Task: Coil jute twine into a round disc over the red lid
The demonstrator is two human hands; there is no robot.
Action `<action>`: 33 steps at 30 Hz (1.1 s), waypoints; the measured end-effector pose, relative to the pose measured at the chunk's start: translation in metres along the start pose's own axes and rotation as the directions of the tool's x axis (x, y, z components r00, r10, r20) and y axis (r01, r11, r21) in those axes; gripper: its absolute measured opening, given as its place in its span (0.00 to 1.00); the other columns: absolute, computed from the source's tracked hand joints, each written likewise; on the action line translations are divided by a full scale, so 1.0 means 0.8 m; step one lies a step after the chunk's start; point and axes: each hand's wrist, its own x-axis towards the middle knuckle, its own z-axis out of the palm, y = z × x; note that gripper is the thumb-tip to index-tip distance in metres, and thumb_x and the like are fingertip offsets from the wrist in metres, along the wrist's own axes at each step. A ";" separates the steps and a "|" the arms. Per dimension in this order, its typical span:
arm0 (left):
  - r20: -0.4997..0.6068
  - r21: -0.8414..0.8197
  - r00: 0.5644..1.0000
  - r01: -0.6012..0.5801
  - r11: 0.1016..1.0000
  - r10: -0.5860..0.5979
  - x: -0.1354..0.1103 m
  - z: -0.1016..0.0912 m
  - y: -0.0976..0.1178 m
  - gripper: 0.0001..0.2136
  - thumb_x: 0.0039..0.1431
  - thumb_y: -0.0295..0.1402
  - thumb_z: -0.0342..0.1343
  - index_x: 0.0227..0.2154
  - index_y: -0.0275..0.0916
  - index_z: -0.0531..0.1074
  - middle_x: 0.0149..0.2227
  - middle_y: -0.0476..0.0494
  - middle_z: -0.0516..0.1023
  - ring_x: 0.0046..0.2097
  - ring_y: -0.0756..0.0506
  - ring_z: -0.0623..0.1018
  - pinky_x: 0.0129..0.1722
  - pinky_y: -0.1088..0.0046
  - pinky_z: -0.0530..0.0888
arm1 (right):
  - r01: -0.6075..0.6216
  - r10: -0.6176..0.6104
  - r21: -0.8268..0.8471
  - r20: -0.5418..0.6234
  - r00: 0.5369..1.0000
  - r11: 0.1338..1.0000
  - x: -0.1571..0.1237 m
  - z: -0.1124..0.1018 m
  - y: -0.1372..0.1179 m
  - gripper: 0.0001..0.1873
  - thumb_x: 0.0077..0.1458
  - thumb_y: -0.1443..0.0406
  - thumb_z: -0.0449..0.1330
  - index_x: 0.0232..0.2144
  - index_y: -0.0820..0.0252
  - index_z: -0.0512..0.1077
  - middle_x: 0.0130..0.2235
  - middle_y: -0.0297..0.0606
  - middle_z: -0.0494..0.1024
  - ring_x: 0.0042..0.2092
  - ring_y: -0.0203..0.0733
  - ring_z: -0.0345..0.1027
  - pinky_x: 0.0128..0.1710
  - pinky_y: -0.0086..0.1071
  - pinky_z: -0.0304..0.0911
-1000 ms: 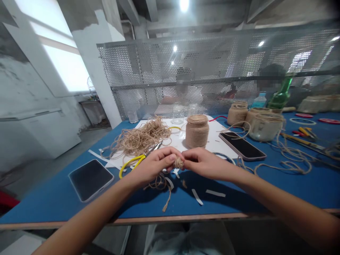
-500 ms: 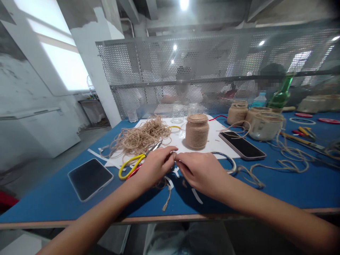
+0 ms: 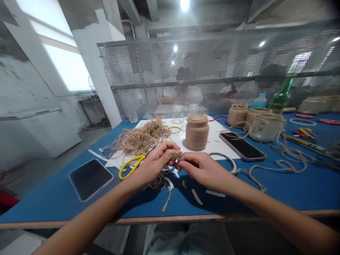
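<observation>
Between my fingertips is a small knotted bunch of jute twine point(image 3: 176, 154). My left hand point(image 3: 159, 159) pinches it from the left with thumb and fingers closed. From the right, the closed fingers of my right hand point(image 3: 203, 166) grip the same bunch. Loose twine point(image 3: 158, 182) hangs below my left hand, and a frayed end lies on the blue table point(image 3: 127, 209). Just beyond my hands stands a jar wrapped in twine point(image 3: 197, 132) on white paper point(image 3: 217, 150). Yellow-handled scissors point(image 3: 132, 166) lie partly hidden behind my left hand.
A tangled twine heap point(image 3: 143, 136) lies back left. Phones point(image 3: 90, 179) point(image 3: 243, 147) flank my hands. At right are more jars point(image 3: 265, 127), a green bottle point(image 3: 281, 95) and a ring point(image 3: 231, 161). Paper strips point(image 3: 215, 193) lie near the front edge. A perforated metal screen point(image 3: 159, 78) stands behind.
My fingers have shifted and turned, so the twine bunch now shows between them. My right hand's fingers curl more, and a paper strip beneath it has come into view.
</observation>
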 end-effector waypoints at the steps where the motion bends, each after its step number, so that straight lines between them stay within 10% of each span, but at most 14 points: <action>1: 0.011 -0.049 1.000 0.012 0.999 -0.012 0.000 0.000 0.000 0.08 0.60 0.36 0.45 0.38 0.37 0.62 0.28 0.49 0.66 0.29 0.53 0.67 0.29 0.79 0.63 | -0.006 0.005 0.029 0.013 1.000 1.000 0.002 -0.002 0.002 0.13 0.56 0.64 0.47 0.26 0.62 0.68 0.24 0.31 0.67 0.25 0.30 0.56 0.25 0.24 0.49; 6: 0.041 -0.118 0.998 0.050 0.992 -0.045 -0.001 0.000 0.001 0.08 0.58 0.36 0.47 0.35 0.36 0.62 0.29 0.48 0.64 0.31 0.52 0.65 0.30 0.78 0.62 | -0.056 0.054 0.067 0.035 0.998 0.996 0.010 -0.010 0.013 0.14 0.55 0.62 0.49 0.26 0.63 0.70 0.22 0.31 0.66 0.24 0.30 0.55 0.25 0.24 0.50; 18: 0.232 0.619 0.972 -0.119 0.776 -0.036 -0.008 -0.001 0.010 0.08 0.58 0.33 0.46 0.40 0.39 0.56 0.33 0.48 0.66 0.33 0.50 0.67 0.33 0.75 0.64 | -0.060 0.091 -0.113 0.285 0.954 0.992 0.030 -0.040 0.013 0.12 0.51 0.64 0.50 0.23 0.65 0.69 0.20 0.30 0.64 0.23 0.29 0.53 0.21 0.24 0.46; 27: 0.078 0.774 0.993 -0.119 0.622 0.093 0.000 -0.003 0.004 0.13 0.58 0.32 0.45 0.47 0.39 0.60 0.35 0.46 0.71 0.37 0.48 0.70 0.37 0.73 0.65 | 0.070 -0.124 -0.499 -0.075 0.989 0.863 -0.001 -0.009 -0.003 0.13 0.57 0.66 0.46 0.38 0.61 0.69 0.30 0.38 0.74 0.30 0.36 0.65 0.28 0.27 0.52; 33: -0.094 0.512 0.990 -0.044 0.858 0.107 0.001 -0.002 0.002 0.09 0.59 0.34 0.46 0.41 0.39 0.64 0.34 0.47 0.72 0.37 0.49 0.72 0.37 0.74 0.68 | 0.149 -0.374 -0.727 -0.157 0.914 0.670 -0.017 0.012 0.002 0.19 0.56 0.68 0.46 0.50 0.64 0.63 0.29 0.39 0.73 0.30 0.38 0.65 0.27 0.29 0.53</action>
